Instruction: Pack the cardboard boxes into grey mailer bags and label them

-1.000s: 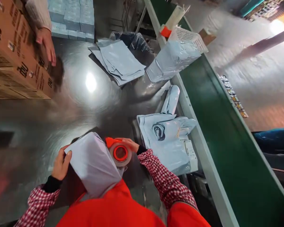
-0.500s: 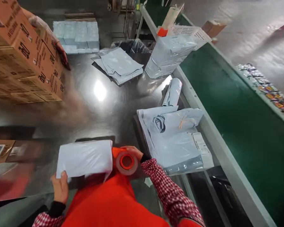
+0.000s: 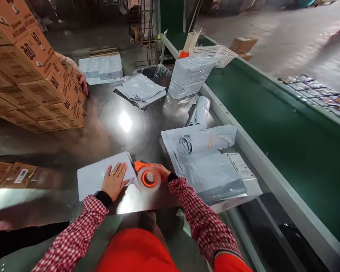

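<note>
My left hand (image 3: pixel 114 182) lies flat, fingers spread, on a white plastic-wrapped package (image 3: pixel 92 174) near the table's front edge. At the package's right end, my right hand (image 3: pixel 161 172) is wrapped round an orange tape dispenser (image 3: pixel 143 179) carrying a roll of clear tape. Its orange tip points toward the package; whether it touches cannot be made out. Some of the right fingers are hidden behind the roll. To the right of that hand lies a pile of white plastic mailing bags (image 3: pixel 212 170).
Stacked brown cartons (image 3: pixel 31 75) stand at the left, with another person's hand (image 3: pixel 83 84) beside them. A green conveyor belt (image 3: pixel 272 124) runs along the right. Towards the back are loose white sheets (image 3: pixel 143 88), a wrapped white stack (image 3: pixel 187 77) and a white basket (image 3: pixel 223 54).
My left hand has moved from the package's lower left corner to flat on its right part. The package now lies tilted, its right end higher. My right hand keeps hold of the tape dispenser.
</note>
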`<state>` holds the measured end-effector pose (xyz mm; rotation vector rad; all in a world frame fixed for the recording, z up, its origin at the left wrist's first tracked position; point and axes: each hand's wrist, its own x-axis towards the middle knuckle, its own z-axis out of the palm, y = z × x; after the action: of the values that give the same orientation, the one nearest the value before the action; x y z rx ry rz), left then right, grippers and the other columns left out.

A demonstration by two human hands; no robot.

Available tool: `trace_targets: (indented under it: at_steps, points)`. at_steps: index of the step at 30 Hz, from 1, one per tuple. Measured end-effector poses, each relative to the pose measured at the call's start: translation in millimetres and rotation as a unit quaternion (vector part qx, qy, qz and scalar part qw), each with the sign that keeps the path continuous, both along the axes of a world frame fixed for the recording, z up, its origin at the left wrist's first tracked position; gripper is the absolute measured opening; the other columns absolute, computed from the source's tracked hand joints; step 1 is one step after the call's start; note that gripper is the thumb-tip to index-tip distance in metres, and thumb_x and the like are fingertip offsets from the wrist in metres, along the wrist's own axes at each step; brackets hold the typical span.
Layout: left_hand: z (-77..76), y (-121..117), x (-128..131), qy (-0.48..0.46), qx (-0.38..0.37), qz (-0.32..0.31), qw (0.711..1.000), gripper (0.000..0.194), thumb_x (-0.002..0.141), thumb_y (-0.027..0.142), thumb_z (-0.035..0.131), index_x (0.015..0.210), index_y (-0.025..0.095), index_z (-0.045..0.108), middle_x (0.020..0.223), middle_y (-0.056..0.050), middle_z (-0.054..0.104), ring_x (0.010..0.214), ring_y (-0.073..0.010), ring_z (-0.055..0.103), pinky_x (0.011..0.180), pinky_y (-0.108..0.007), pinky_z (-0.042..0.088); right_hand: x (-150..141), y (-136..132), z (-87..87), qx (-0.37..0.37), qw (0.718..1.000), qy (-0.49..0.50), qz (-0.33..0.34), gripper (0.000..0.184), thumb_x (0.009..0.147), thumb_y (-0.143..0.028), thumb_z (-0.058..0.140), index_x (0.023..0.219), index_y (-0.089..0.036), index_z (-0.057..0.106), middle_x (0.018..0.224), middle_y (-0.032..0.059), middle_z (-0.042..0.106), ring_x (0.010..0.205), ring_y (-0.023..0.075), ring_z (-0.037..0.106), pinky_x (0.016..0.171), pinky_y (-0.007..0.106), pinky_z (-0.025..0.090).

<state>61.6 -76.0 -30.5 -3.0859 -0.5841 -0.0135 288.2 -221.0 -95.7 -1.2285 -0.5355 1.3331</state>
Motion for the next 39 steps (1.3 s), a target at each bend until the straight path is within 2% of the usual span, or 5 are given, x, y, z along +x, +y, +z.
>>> trace_targets:
  at_steps: [7,14,20,25,39]
  points:
    - [3.6,-15.1,1.3,-0.007,-0.035,0.017,0.999,0.054,0.096,0.035,0.038,0.146,0.013,0.038,0.151,-0.012,0.04,0.141,-0.0306,0.034,0.114,-0.057,0.024,-101.2,-106.2,-5.5,-0.016,0.993,0.048,-0.104,0.046,0.082,-0.054,0.063,0.118,-0.025,0.067,0.123,0.0094,0.068,0.117,0.032,0.06,0.105,0.051,0.042]
    - [15.2,-12.2,51.9,-0.097,-0.089,0.152,0.98,0.059,0.097,0.04,0.035,0.146,0.005,0.036,0.153,-0.025,0.031,0.141,-0.041,0.03,0.106,-0.069,0.027,-75.7,-10.3,-11.5,-0.012,0.981,0.059,-0.185,0.052,0.074,-0.057,0.064,0.105,-0.014,0.067,0.106,0.01,0.073,0.103,0.0294,0.064,0.096,0.044,0.047]
    - [25.3,28.0,-45.0,-0.003,-0.032,-0.2,0.979,0.072,0.089,0.056,0.048,0.15,0.021,0.032,0.154,-0.01,0.035,0.145,-0.0301,0.025,0.119,-0.055,0.012,-23.7,42.3,-2.0,-0.013,0.99,0.029,-0.139,0.035,0.074,-0.047,0.068,0.09,-0.016,0.07,0.095,0.0089,0.074,0.095,0.0276,0.065,0.09,0.039,0.049]
    - [1.6,33.9,-65.0,0.049,0.001,-0.158,0.986,0.066,0.09,0.049,0.052,0.147,0.022,0.037,0.151,-0.01,0.04,0.141,-0.0315,0.033,0.118,-0.056,0.018,-25.2,55.7,5.9,0.001,0.992,-0.014,-0.122,0.034,0.078,-0.05,0.065,0.093,-0.02,0.071,0.104,0.0084,0.072,0.108,0.0296,0.062,0.101,0.042,0.043]
    - [0.1,15.9,-43.1,0.048,-0.028,-0.112,0.992,0.066,0.094,0.046,0.044,0.15,0.014,0.03,0.156,-0.013,0.029,0.145,-0.0336,0.022,0.115,-0.063,0.014,-224.3,-65.0,-26.4,-0.053,0.997,-0.009,-0.056,0.05,0.083,-0.056,0.058,0.122,-0.026,0.066,0.13,0.0046,0.064,0.122,0.0305,0.056,0.107,0.05,0.04]
